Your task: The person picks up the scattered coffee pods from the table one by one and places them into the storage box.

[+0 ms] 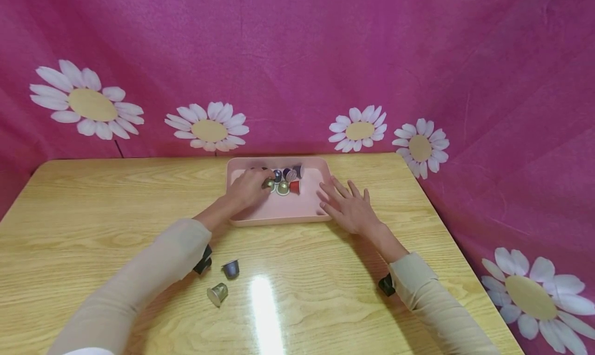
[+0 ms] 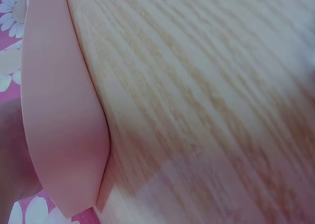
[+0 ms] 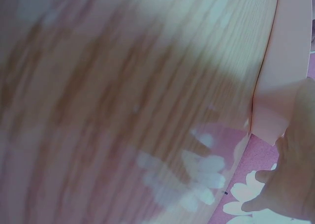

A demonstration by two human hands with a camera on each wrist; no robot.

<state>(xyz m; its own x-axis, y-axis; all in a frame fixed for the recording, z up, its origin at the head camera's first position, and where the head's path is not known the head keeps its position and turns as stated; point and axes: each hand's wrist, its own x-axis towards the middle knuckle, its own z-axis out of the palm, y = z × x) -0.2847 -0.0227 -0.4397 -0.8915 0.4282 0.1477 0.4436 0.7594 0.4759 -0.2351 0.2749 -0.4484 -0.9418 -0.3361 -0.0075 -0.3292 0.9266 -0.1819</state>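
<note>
My left hand [image 1: 249, 188] reaches over the left rim of a pink tray [image 1: 310, 205], its fingertips pinching a gold-green coffee capsule [image 1: 268, 183]. Beside that capsule in the tray are another gold-green one [image 1: 283, 188], a red one [image 1: 295, 187], a dark blue one [image 1: 277, 175] and a purple one [image 1: 290, 174]. My right hand [image 1: 355, 213] spreads its fingers at the tray's right edge, fingertips over the rim. In the left wrist view the tray's outer wall [image 2: 64, 101] hides most of the left hand. The right hand [image 3: 295, 160] shows at the right wrist view's edge.
On the wooden table [image 1: 325, 293], nearer the body, lie a grey-blue capsule [image 1: 231, 269] and a gold one [image 1: 217, 294], close to the left forearm. A pink cloth with daisies [image 1: 297, 76] hangs behind the table and along its right side.
</note>
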